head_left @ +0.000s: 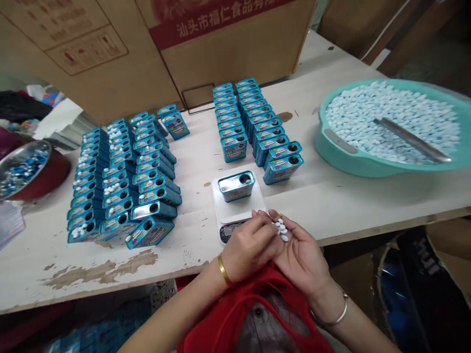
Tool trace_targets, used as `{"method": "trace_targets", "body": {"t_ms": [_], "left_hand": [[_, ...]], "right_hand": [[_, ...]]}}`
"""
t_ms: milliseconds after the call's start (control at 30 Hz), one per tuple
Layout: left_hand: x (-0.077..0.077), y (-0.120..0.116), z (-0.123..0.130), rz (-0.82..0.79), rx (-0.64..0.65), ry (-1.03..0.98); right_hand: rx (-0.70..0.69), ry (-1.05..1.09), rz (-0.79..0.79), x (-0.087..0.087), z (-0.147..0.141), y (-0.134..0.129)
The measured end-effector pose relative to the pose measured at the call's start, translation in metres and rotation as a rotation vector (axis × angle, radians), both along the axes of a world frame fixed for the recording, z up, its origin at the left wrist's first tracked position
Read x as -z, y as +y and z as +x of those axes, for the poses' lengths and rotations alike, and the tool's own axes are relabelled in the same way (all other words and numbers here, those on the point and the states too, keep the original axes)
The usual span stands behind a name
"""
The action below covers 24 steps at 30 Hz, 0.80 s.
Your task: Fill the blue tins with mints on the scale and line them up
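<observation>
Several small white candies point(281, 229) lie in the palm of my right hand point(300, 255), which is turned up and cupped. My left hand point(248, 242) is over that palm, its fingers bent and pressed together beside the candies; what its fingertips hold, if anything, is hidden. Just beyond my hands a blue tin point(236, 186) with a round opening stands on a white scale point(225, 208). The scale's dark display is partly covered by my left hand.
Rows of blue tins point(152, 181) stand at the left, some with candies on top. More tins point(265, 127) stand behind the scale. A turquoise basin point(353, 164) of candies with a metal scoop point(415, 139) is at the right. A red bowl point(55, 171) and a large carton point(228, 59) are also there.
</observation>
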<state>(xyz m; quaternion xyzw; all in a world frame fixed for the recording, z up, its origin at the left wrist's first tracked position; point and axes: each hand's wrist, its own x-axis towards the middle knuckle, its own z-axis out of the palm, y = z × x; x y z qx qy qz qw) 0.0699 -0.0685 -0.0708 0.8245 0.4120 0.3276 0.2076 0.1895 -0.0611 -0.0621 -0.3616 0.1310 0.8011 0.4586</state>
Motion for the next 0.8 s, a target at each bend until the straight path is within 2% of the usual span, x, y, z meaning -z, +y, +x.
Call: {"method": "trace_targets", "body": {"t_ms": [67, 167, 300, 433, 533, 600, 667, 800], "left_hand": [[-0.009, 0.009, -0.006, 0.018, -0.016, -0.103], [-0.024, 0.025, -0.016, 0.090, -0.075, -0.144], [-0.039, 0.055, -0.033, 0.244, -0.252, -0.051], [-0.039, 0.074, -0.044, 0.229, -0.261, 0.152], [-0.036, 0.066, -0.041, 0.197, -0.276, 0.179], [-0.033, 0.050, -0.032, 0.154, -0.263, 0.127], [-0.027, 0.031, -0.020, 0.064, -0.197, 0.096], [-0.003, -0.006, 0.006, -0.133, -0.110, 0.021]], "right_hand": [[0.024, 0.019, 0.016, -0.006, -0.003, 0.008], [0.062, 0.042, 0.074, -0.010, -0.007, 0.016], [0.050, 0.044, 0.094, -0.010, -0.008, 0.016], [-0.008, 0.007, 0.096, -0.004, -0.006, 0.011], [-0.117, -0.010, 0.174, -0.001, -0.002, 0.005], [-0.177, -0.050, 0.224, 0.002, 0.002, -0.002], [-0.233, -0.094, 0.245, 0.007, 0.007, -0.010], [-0.357, -0.066, 0.123, 0.025, 0.023, -0.033]]}}
